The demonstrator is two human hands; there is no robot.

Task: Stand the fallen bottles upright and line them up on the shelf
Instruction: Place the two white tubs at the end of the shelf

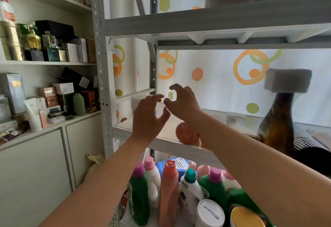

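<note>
Both my hands reach over the middle shelf point(172, 145) of a grey metal rack. My left hand point(149, 117) and my right hand point(182, 101) are side by side, fingers spread and curled, and I see nothing held in either. Behind them stands a pale white container point(141, 101), partly hidden by my left hand. An orange bottle point(187, 133) lies on its side on the shelf under my right forearm. A tall brown bottle point(276, 124) with a big white cap stands upright at the right.
The shelf below holds several upright detergent bottles point(170, 187) in green, white, salmon and pink. A lit curtain with orange and green circles point(223, 76) backs the rack. A white cabinet point(44, 62) with boxes and tubes stands left. A shelf board point(197, 20) hangs overhead.
</note>
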